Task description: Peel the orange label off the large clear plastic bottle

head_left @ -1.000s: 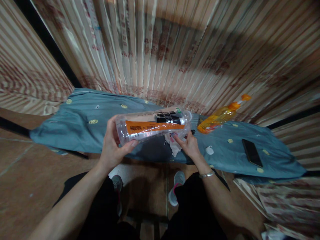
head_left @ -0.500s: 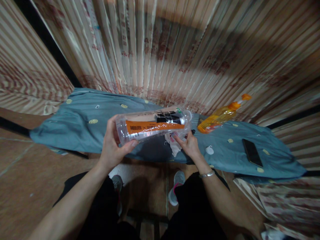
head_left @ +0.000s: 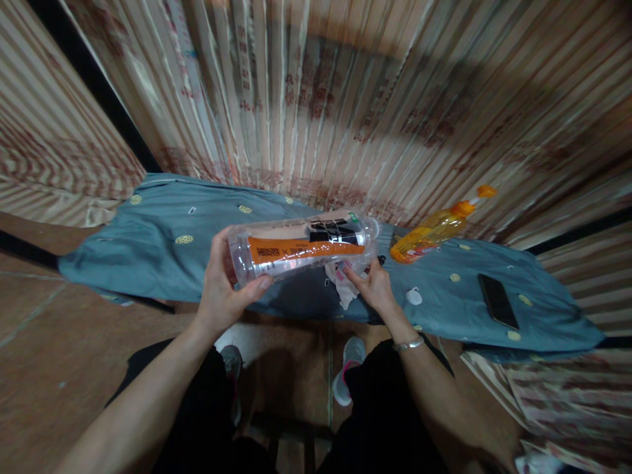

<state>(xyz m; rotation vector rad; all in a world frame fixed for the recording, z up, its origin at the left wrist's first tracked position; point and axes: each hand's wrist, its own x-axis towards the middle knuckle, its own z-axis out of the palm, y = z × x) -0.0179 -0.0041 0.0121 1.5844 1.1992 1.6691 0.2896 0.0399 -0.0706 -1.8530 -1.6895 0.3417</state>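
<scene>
While the left hand (head_left: 222, 289) curls fingers round a clear, orange-labelled plastic bottle (head_left: 306, 246) above the blue-draped tabletop (head_left: 162, 220), gentle pressure should limit denting; whether the right hand (head_left: 376, 288) pinches anything, I cannot tell.

1. Two bottles: clear bottle (head_left: 301, 249) in the left fingers (head_left: 257, 287), amber bottle (head_left: 430, 234) beyond the right fingers (head_left: 368, 284)!
2. One crumpled scrap (head_left: 344, 293), in the right fingers!
3. One white cap (head_left: 414, 297), just right of them!
4. One phone (head_left: 498, 301), farther right!
5. Two shoes, left shoe (head_left: 232, 362) and right shoe (head_left: 349, 372), below!
</scene>
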